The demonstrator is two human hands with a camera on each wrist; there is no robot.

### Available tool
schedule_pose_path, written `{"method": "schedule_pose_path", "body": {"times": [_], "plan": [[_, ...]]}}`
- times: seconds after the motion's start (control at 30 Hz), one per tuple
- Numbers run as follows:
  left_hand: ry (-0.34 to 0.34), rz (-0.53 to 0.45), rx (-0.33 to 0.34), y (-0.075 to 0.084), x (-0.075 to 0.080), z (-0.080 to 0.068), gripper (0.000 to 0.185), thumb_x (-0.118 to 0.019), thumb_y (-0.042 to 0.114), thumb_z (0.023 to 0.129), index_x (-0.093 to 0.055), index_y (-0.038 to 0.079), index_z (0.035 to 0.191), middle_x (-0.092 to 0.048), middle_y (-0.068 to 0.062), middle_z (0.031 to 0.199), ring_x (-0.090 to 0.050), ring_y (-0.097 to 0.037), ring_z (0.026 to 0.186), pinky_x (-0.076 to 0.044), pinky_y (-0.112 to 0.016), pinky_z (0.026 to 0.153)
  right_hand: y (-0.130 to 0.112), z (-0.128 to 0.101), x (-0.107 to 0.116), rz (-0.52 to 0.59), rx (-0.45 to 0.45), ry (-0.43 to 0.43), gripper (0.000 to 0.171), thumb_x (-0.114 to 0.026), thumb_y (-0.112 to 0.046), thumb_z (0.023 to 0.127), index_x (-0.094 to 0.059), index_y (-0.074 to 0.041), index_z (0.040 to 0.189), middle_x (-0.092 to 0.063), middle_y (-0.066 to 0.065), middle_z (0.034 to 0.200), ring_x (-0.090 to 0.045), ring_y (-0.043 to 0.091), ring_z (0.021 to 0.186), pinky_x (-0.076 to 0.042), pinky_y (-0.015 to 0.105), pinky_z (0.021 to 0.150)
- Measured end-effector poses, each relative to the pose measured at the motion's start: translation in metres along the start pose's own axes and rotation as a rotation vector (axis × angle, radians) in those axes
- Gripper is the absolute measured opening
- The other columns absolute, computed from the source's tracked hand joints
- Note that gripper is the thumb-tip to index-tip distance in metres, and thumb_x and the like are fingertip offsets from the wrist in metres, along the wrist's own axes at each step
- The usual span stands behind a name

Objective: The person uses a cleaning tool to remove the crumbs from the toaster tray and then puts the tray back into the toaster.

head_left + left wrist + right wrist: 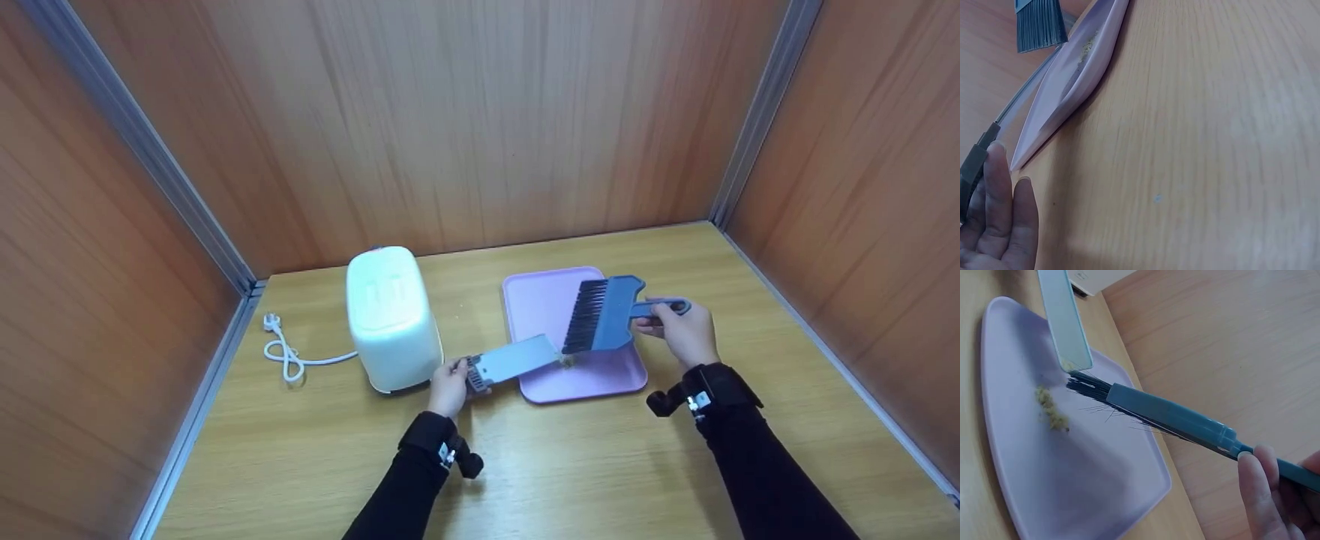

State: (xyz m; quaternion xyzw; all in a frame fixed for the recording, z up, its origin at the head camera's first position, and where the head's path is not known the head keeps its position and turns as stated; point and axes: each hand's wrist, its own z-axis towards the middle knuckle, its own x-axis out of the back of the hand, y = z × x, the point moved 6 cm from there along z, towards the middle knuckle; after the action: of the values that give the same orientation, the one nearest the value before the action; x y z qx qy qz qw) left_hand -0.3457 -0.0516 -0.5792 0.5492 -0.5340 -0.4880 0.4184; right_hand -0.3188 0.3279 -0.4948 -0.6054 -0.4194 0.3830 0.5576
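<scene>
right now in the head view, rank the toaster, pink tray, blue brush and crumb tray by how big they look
1. Pink rectangular plastic tray and white toaster: about alike, unsure which leads.
2. Blue plastic brush with dark bristles.
3. Flat grey metal crumb tray, smallest.

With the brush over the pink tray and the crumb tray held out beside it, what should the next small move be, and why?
Probably one more short stroke of the brush along the crumb tray toward the pink tray. The right hand holds the bristles at the crumb tray's far end, which the left hand keeps over the pink tray, where a small pile of crumbs already lies.
</scene>
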Motion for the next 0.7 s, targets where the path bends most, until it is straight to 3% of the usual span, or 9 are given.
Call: {"method": "schedule_pose_path", "body": {"times": [0.33,0.5,0.7], "plan": [[-0.013,0.000,-0.009,0.000,-0.006,-0.002,0.042,-0.037,0.009,0.117,-0.044,-0.022,0.145,-0.062,-0.035,0.124,-0.071,-0.033,0.100,-0.065,-0.042,0.083,-0.003,-0.003,-0.027,0.072,-0.067,-0.033,0.042,-0.052,-0.009,0.109,-0.055,0.008,0.148,-0.074,0.014,0.113,-0.076,0.012,0.087,-0.062,0.028,0.091],[0.006,-0.019,-0.001,-0.001,-0.007,-0.001,0.041,-0.038,0.009,0.116,-0.047,-0.021,0.142,-0.065,-0.030,0.116,-0.070,-0.026,0.095,-0.066,-0.041,0.080,0.001,-0.007,-0.044,0.113,-0.045,-0.078,0.040,-0.052,-0.005,0.107,-0.057,0.012,0.144,-0.076,0.013,0.105,-0.076,0.013,0.083,-0.063,0.030,0.089],[0.006,-0.022,0.010,-0.001,-0.009,-0.001,0.041,-0.037,0.010,0.117,-0.048,-0.020,0.143,-0.066,-0.030,0.120,-0.070,-0.025,0.096,-0.065,-0.041,0.080,0.007,-0.012,-0.060,0.136,-0.028,-0.113,0.036,-0.053,-0.002,0.106,-0.060,0.014,0.138,-0.076,0.014,0.101,-0.076,0.015,0.079,-0.064,0.032,0.086]]}}
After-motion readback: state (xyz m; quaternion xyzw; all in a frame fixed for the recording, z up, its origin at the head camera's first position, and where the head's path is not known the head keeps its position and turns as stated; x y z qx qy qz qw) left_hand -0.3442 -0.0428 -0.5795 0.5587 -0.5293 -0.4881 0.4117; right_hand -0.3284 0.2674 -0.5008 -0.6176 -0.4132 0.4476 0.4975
